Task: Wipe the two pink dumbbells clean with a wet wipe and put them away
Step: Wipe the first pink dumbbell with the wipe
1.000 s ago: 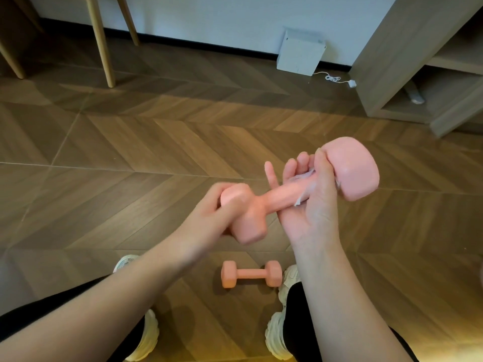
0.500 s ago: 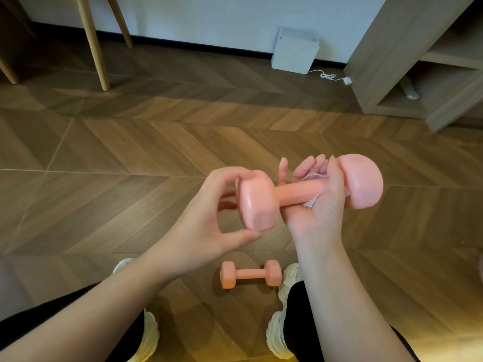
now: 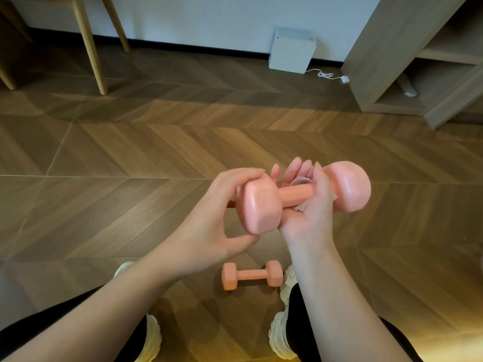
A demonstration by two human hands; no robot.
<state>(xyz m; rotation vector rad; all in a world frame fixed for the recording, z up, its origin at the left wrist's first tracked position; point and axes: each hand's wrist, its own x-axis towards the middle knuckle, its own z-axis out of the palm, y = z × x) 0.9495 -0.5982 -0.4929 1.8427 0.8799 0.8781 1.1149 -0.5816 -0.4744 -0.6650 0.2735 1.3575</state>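
A pink dumbbell (image 3: 347, 188) is held level in the air in front of me. My left hand (image 3: 214, 220) grips its near head, fingers curled over the top and thumb below. My right hand (image 3: 313, 205) cups the bar from beneath with a thin wet wipe (image 3: 300, 182) pressed against it, thumb over the bar next to the far head. The second pink dumbbell (image 3: 252, 275) lies on the wooden floor (image 3: 130, 152) between my shoes.
My white shoes (image 3: 281, 333) and black trouser legs frame the lying dumbbell. A wooden shelf unit (image 3: 392, 48) stands at the right back. A white box (image 3: 291, 50) with a cable leans on the wall. Wooden chair legs (image 3: 88, 43) stand at the back left.
My left hand has shifted its hold on the near head, fingers now over its top. The dumbbell has turned and dropped slightly. The floor dumbbell has not moved.
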